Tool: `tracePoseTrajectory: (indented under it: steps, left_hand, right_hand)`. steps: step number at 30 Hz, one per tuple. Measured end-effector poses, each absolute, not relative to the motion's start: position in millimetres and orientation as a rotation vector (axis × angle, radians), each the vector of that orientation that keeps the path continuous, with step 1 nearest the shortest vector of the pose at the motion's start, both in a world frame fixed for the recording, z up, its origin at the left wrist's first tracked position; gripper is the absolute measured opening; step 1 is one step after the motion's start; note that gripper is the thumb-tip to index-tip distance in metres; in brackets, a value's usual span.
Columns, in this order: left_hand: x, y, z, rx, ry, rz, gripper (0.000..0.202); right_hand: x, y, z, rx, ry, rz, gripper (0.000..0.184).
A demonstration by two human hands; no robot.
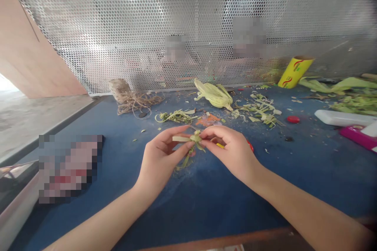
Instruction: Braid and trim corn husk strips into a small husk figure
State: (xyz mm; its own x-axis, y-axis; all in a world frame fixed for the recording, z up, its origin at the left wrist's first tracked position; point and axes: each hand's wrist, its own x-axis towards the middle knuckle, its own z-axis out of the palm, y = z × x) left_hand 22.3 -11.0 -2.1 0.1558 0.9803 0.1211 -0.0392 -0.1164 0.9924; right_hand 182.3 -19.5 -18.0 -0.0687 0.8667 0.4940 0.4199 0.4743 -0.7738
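Both of my hands meet over the middle of the blue table, pinching a small pale-green corn husk piece. It has a rounded knob on top and strips sticking out to the left and downward. My left hand is closed on its left side, thumb and fingertips pressed together. From the right, my right hand grips it with thumb and fingers. Something red and yellow shows partly behind the right hand; its kind is hidden. Green husk scraps lie on the table below the fingers.
Behind the blue table rises a perforated metal panel. Along it lie tangled twine, a whole husk bundle, shredded husk and a tilted yellow tube. A red cap and a white object are right.
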Motion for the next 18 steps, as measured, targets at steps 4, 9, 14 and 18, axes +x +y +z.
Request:
tracePoseTrajectory:
  steps: [4, 9, 14, 18]
  left_hand:
    - [23.7, -11.7, -1.6, 1.319, 0.992, 1.181, 0.041]
    - [24.0, -11.9, -4.4, 1.341, 0.955, 1.218, 0.048]
    - [24.3, -14.0, -3.1, 1.386, 0.959, 1.305, 0.07]
    - [24.2, -14.8, 0.5, 1.405, 0.974, 1.275, 0.086]
  right_hand:
    - [181.5, -21.7, -16.1, -1.109, -1.71, 0.449, 0.007]
    - [180.1, -23.4, -14.3, -1.077, -1.77, 0.27, 0.008]
    - [182.2, -23.8, -13.2, -1.066, -1.801, 0.263, 0.01]
    - [183.2, -24.4, -11.3, -1.061, -1.801, 0.284, 0.011]
